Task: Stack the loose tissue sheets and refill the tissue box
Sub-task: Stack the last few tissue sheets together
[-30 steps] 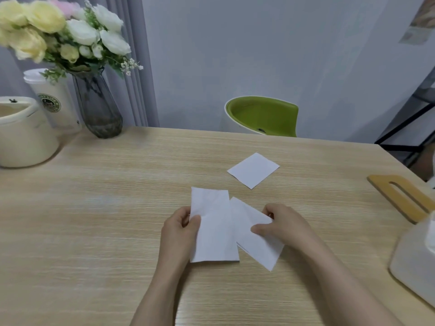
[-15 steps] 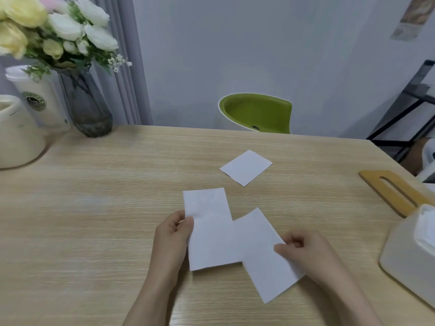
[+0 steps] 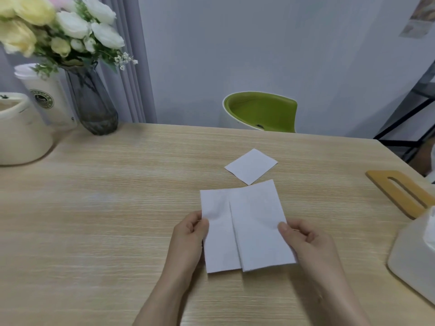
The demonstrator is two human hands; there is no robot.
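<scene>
**Inspector:** At lower centre of the frame, the left hand [image 3: 188, 234] pinches the left sheet [image 3: 217, 234] at its edge, and the right hand [image 3: 303, 241] pinches the right sheet [image 3: 259, 227]. Half a second ago the right sheet lay askew; now it overlaps the left one, nearly parallel.

**Clerk:** Meaning for the task?

**Inspector:** Stacking is under way, in my judgement. A third sheet [image 3: 251, 166] lies apart above them. The tissue box [image 3: 410, 262] sits at the right edge, its wooden lid [image 3: 397, 191] off.

**Clerk:** Any writing?

**Inspector:** A round emblem on the cup [image 3: 44, 100], upper left; unreadable.
</scene>
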